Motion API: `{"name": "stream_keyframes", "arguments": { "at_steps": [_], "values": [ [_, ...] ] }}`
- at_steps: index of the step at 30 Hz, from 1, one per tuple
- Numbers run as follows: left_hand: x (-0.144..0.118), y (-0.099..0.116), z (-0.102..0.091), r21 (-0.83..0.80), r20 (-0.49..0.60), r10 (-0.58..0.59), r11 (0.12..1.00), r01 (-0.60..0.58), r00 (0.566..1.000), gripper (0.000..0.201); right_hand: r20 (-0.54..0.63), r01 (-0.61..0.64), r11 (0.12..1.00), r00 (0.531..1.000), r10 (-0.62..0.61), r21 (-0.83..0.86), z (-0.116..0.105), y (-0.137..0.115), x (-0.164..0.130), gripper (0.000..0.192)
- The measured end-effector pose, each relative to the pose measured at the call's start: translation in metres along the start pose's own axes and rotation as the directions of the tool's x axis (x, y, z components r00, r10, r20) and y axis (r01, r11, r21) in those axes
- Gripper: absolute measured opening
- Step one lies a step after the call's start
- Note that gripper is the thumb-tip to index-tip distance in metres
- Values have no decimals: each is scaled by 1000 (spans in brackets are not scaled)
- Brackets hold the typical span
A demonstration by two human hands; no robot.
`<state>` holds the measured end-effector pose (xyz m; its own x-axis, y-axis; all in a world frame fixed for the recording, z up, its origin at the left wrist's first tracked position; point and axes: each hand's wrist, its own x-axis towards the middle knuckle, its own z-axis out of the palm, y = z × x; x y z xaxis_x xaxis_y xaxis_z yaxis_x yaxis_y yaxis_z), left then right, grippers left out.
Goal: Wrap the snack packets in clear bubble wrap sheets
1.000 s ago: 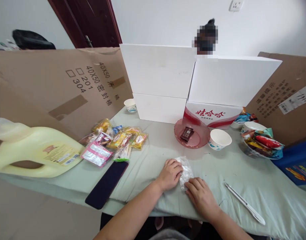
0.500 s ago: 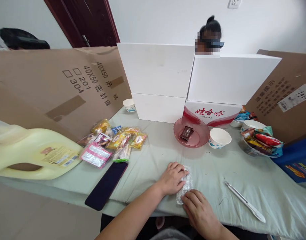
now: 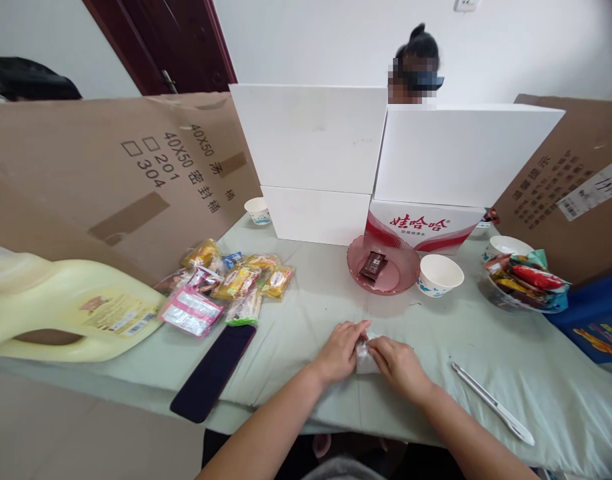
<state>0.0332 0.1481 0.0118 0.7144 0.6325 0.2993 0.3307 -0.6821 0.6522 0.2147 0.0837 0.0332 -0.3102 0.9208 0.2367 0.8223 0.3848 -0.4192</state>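
Note:
A small piece of clear, crinkled plastic wrap (image 3: 367, 362) lies on the cloth close to the table's front edge, between both hands. My left hand (image 3: 340, 350) is closed on its left and upper side, fingers bent. From the right, my right hand (image 3: 399, 363) pinches the plastic's upper edge between thumb and fingers. Whether anything is inside the plastic cannot be made out. Beyond the hands stands a pink glass bowl (image 3: 409, 267) with a dark brown wrapped snack (image 3: 373, 266) in it. Right of the bowl is a white paper cup (image 3: 440, 277).
Left: packaged snacks (image 3: 236, 281), a dark phone (image 3: 213, 373) and a yellow jug (image 3: 106, 287). Right: a white utility knife (image 3: 491, 402) and a bowl of wrapped snacks (image 3: 523, 283). White boxes (image 3: 311, 140) and cardboard (image 3: 186, 220) wall the table; a person (image 3: 419, 63) is behind.
The plastic wrap looks shorter, its near part now folded up. My right hand has moved up from its lower end to its top edge, close to my left hand.

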Motion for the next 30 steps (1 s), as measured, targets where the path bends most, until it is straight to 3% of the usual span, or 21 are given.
{"name": "stream_keyframes", "arguments": {
  "at_steps": [3, 6, 10, 13, 16, 21, 23, 27, 30],
  "values": [
    [0, -6, 2, -94, -100, -20, 995, 10, 995, 69, -32, -84, 991, 996, 81, -108, 8, 11, 16, 25],
    [0, -7, 3, -111, -141, -28, 994, 12, 990, 63, -62, -110, 982, 993, 102, -156, 19, 14, 23, 25],
    [2, -2, 2, -110, -159, -71, 993, 54, 985, 30, -114, -134, 967, 987, 111, -217, 31, 11, 21, 24],
    [4, 3, 2, 17, -124, -74, 997, 77, 990, 10, -156, -147, 956, 982, 110, -253, 35, 9, 19, 22],
    [6, 6, 4, 136, -120, -102, 984, 118, 988, 13, -236, -203, 938, 962, 137, -280, 31, 15, 18, 19],
    [6, 8, 3, 162, -99, -137, 975, 152, 986, 19, -404, -339, 897, 890, 209, -283, 12, 34, 16, 20],
    [6, 8, 3, 161, -88, -143, 975, 156, 986, 21, -405, -281, 922, 901, 158, -266, 8, 33, 13, 18],
    [5, 6, 2, 133, -93, -127, 981, 139, 987, 29, -207, 74, 986, 973, -104, -147, 15, 12, 5, 23],
    [3, 1, 1, 60, -165, -125, 989, 136, 978, 38, -148, 104, 987, 981, -122, -126, 25, -1, -7, 27]
  ]
}}
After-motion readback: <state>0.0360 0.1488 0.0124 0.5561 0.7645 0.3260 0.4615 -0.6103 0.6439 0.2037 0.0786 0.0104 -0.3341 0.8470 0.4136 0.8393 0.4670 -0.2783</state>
